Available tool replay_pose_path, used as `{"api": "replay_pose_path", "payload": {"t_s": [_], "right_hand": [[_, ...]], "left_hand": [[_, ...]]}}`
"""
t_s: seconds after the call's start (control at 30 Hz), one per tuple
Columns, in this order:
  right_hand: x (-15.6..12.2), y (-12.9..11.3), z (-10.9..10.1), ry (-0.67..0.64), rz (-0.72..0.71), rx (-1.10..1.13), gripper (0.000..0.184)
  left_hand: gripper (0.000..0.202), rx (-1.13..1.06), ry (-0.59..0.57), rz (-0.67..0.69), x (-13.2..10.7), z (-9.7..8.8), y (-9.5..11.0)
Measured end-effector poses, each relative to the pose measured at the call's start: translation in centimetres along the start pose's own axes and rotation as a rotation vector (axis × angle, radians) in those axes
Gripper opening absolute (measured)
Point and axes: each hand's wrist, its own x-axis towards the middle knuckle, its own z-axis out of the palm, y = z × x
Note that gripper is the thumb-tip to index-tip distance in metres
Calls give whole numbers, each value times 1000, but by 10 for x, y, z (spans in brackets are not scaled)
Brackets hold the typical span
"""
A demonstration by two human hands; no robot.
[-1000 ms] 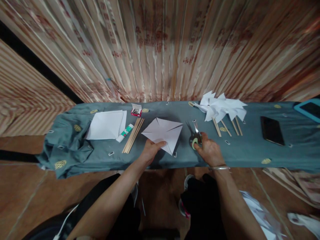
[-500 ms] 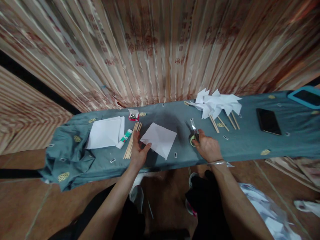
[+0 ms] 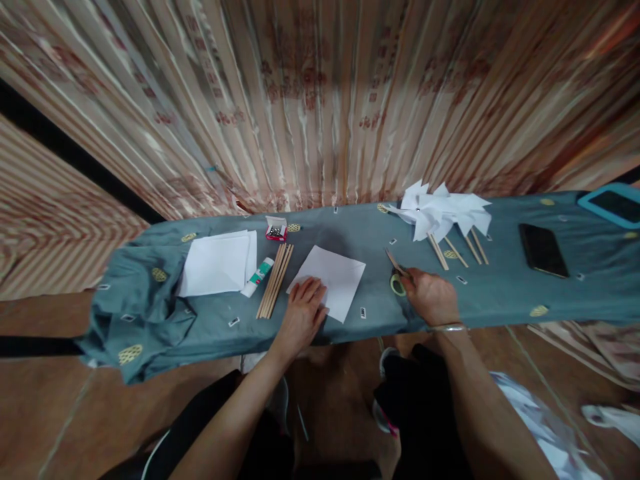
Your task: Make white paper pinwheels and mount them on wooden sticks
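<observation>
A white square sheet of paper (image 3: 337, 277) lies flat on the teal cloth-covered bench (image 3: 210, 320). My left hand (image 3: 303, 312) rests palm down on its near left corner, fingers spread. My right hand (image 3: 429, 295) is closed round the green handles of a pair of scissors (image 3: 396, 272), whose blades point up and left, just right of the sheet. A bundle of thin wooden sticks (image 3: 275, 280) lies directly left of my left hand.
A stack of white paper (image 3: 217, 262), a glue stick (image 3: 259, 275) and a small red box of pins (image 3: 275, 229) lie to the left. Finished white paper pinwheels on sticks (image 3: 443, 215) lie behind the scissors. A black phone (image 3: 543, 250) and a blue-cased tablet (image 3: 611, 203) are at the right.
The cut paper with raised flaps has been laid flat and my left hand now presses on it. My right hand has closed on the scissors and turned them.
</observation>
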Motion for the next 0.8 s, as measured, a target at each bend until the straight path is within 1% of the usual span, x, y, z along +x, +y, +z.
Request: {"api": "replay_pose_path", "payload": {"t_s": [0.07,0.17,0.23,0.3,0.33,0.4,0.47,0.6,0.8], "right_hand": [[1,-8,0,117,-72,94,34],[-1,-34,2,304,-291,263,35],[-5,-58,6,322,-447,305,34],[-10,-82,11,275,-610,302,32],[-13,-92,13,245,-668,287,31],[-17,-106,19,191,-706,245,33],[-20,-112,24,160,-711,217,34],[-21,-103,33,144,-739,208,37],[-17,-89,37,177,-660,170,37]], "left_hand": [[41,2,-4,4,-1,0,-2],[40,6,10,11,-2,1,-3],[40,11,14,13,-2,2,-3],[39,16,11,10,-2,3,-2],[39,17,7,8,-2,3,-2],[40,16,-3,1,-2,3,-1],[42,13,-16,-6,-3,1,0],[42,-7,-35,-15,-4,-2,2],[40,-18,-27,-10,-5,-1,0]]}}
